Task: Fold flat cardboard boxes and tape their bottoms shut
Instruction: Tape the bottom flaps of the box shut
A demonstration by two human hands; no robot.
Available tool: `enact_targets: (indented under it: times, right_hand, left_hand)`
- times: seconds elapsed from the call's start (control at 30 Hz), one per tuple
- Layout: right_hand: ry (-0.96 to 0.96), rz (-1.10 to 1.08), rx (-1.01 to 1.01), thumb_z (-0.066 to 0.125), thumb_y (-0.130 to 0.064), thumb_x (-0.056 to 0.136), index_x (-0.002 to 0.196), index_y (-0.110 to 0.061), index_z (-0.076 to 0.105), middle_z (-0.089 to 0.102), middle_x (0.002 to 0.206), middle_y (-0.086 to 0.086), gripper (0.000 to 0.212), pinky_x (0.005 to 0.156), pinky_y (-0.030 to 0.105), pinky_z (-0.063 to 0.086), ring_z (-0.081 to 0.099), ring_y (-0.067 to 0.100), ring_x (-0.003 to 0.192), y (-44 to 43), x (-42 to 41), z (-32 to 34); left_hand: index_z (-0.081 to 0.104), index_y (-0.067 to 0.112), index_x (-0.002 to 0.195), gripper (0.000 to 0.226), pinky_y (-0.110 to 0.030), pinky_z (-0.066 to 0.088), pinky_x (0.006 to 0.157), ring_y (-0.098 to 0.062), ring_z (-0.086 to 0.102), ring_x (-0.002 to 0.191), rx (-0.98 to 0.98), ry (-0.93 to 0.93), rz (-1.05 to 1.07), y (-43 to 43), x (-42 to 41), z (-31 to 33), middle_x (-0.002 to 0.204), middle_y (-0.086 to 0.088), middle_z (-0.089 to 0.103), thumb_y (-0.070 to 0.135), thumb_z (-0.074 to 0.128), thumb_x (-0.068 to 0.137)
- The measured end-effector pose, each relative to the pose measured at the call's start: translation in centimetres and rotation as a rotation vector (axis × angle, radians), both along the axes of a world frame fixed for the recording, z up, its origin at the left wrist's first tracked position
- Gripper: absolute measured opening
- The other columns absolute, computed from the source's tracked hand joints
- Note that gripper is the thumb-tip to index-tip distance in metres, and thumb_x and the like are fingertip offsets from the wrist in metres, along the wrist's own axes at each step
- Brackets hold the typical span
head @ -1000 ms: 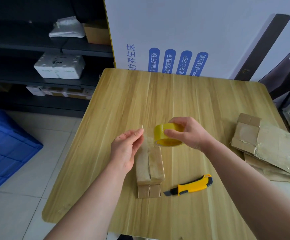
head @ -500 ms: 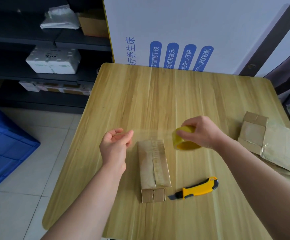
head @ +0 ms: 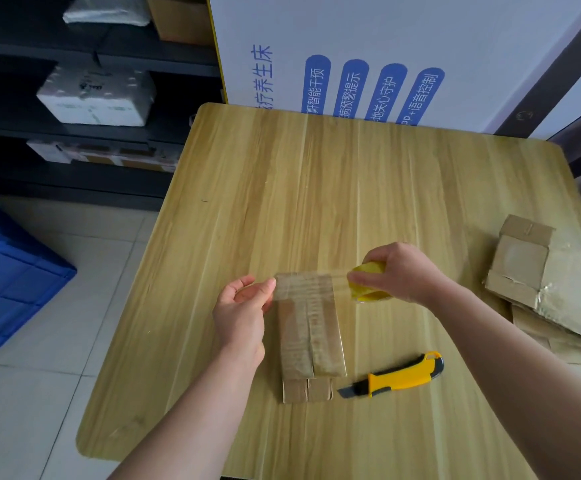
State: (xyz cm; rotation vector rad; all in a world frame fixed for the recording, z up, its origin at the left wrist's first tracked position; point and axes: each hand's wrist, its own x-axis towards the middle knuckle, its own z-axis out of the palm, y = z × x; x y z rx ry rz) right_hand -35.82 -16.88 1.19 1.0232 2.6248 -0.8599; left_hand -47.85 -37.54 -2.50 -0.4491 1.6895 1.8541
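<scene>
The right hand (head: 399, 271) grips the yellow tape roll (head: 365, 289). The left hand (head: 244, 306) pinches the end of the clear tape strip (head: 306, 282), which half a second ago was stretched beyond the cardboard box (head: 311, 337) and now crosses its far end. The box lies toward the wooden table's (head: 316, 188) near edge, a utility knife (head: 396, 375) just right of it. Flat boxes (head: 559, 296) sit at the right edge, and a blue crate (head: 5, 271) is on the floor.

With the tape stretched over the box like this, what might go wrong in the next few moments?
1. The tape strip, pulled between the left hand and the tape roll in the right hand, may land crooked or wrinkle on the box.
2. Neither hand holds the box down, so it could shift when the tape sticks.
3. The utility knife lies with its blade apparently out near the right forearm; a careless reach might catch it.
</scene>
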Motion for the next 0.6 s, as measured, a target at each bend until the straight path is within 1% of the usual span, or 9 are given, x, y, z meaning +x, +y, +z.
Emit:
enact_targets:
  times: [0.1,0.23,0.37,0.6]
  right_hand:
    - [-0.011,0.008,-0.008,0.069,-0.055,0.075,0.070,-0.027,0.066,0.063,0.070,-0.005,0.029,0.063,0.036,0.056,0.061,0.015,0.069,0.1,0.0,-0.5]
    - [-0.023,0.014,-0.013,0.068,-0.057,0.074,0.071,-0.029,0.066,0.063,0.071,-0.007,0.028,0.063,0.037,0.056,0.061,0.014,0.069,0.2,0.0,-1.0]
    - [-0.032,0.024,-0.005,0.067,-0.057,0.075,0.074,-0.028,0.067,0.062,0.071,-0.008,0.029,0.062,0.036,0.055,0.060,0.012,0.067,0.2,0.0,-1.2]
    - [-0.038,0.038,0.016,0.066,-0.059,0.076,0.075,-0.029,0.067,0.062,0.071,-0.008,0.030,0.061,0.035,0.055,0.060,0.013,0.067,0.5,0.0,-1.9]
  left_hand:
    - [0.061,0.009,0.102,0.032,-0.033,0.054,0.085,-0.016,0.063,0.073,-0.010,-0.023,0.013,0.0,0.2,-0.5,0.079,-0.003,0.068,-0.001,0.077,0.077]
    - [0.061,0.007,0.105,0.032,-0.031,0.055,0.085,-0.015,0.063,0.071,-0.010,-0.039,0.034,0.0,0.5,-0.7,0.079,-0.004,0.068,-0.002,0.076,0.078]
    - [0.061,0.010,0.101,0.029,-0.034,0.055,0.088,-0.015,0.063,0.070,-0.006,-0.054,0.039,0.1,0.6,-0.7,0.079,-0.003,0.067,-0.002,0.076,0.078]
    - [0.061,0.010,0.100,0.028,-0.035,0.054,0.090,-0.014,0.064,0.070,-0.001,-0.056,0.047,0.5,0.4,-0.7,0.077,-0.002,0.067,-0.002,0.076,0.079]
